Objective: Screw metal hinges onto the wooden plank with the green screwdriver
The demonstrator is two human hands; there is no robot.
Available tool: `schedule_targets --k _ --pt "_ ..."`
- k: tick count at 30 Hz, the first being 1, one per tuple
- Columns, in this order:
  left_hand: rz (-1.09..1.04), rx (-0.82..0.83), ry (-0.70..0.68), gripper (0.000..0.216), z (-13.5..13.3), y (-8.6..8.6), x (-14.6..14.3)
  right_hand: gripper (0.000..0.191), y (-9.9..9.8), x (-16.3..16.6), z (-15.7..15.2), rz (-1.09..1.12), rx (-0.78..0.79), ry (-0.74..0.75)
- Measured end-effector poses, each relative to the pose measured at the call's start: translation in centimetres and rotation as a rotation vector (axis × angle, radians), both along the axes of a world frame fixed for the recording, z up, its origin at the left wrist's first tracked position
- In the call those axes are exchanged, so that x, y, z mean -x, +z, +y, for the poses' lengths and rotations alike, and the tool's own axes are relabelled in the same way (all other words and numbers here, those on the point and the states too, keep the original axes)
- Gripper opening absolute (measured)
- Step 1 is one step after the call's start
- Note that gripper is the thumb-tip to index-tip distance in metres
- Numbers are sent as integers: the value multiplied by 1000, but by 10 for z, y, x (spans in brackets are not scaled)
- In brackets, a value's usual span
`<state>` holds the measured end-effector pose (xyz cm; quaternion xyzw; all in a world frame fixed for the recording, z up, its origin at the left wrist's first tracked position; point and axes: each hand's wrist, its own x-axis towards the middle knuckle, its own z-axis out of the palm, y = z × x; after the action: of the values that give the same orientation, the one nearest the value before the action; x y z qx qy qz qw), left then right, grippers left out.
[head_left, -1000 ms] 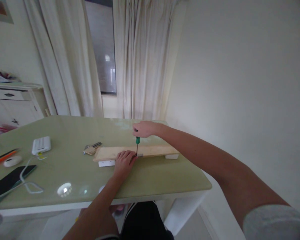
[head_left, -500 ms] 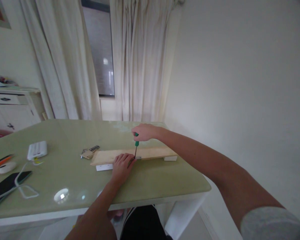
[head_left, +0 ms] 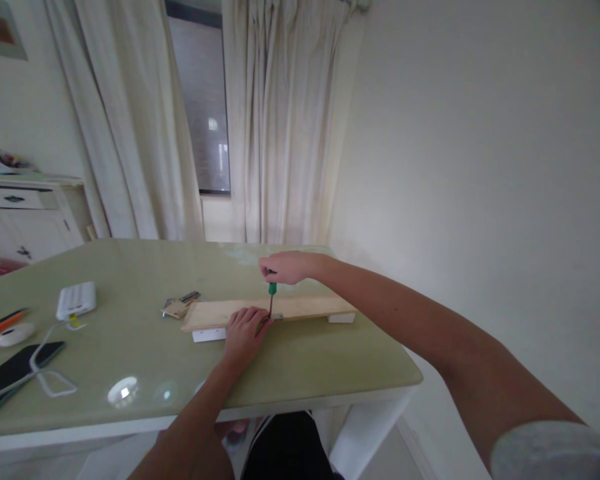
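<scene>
My right hand (head_left: 289,267) is closed round the green handle of a screwdriver (head_left: 273,289), which stands nearly upright. Its shaft reaches down to the front edge of a pale wooden board (head_left: 310,306), beside a small metal plate, perhaps a hinge (head_left: 278,316). At that edge my left hand (head_left: 245,333) grips the board, fingers on top and close to the screwdriver's tip. Whatever the tip touches is too small to make out. Under the board's ends show a white block (head_left: 209,335) on the left and another white block (head_left: 341,318) on the right.
Small metal pieces with a bit of card (head_left: 177,307) lie left of the board. Farther left on the green tabletop (head_left: 140,273) are a white box-shaped device (head_left: 76,300), a white cable (head_left: 55,390), a dark phone (head_left: 15,373), a white mouse (head_left: 15,335) and an orange pencil-like item (head_left: 0,323).
My right hand has turned slightly on the screwdriver's handle and shifted a little left. My left hand and the board stay in place.
</scene>
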<state>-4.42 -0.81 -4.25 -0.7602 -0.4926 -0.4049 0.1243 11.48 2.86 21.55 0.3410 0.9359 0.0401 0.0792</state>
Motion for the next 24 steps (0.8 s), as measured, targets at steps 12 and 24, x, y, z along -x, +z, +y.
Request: schedule_targets --k 12,24 --pt "-3 -2 11 23 0 2 -1 31 0 -6 6 9 17 35" --pt "1 -7 9 20 0 3 -1 55 0 -1 9 -24 -66 -173"
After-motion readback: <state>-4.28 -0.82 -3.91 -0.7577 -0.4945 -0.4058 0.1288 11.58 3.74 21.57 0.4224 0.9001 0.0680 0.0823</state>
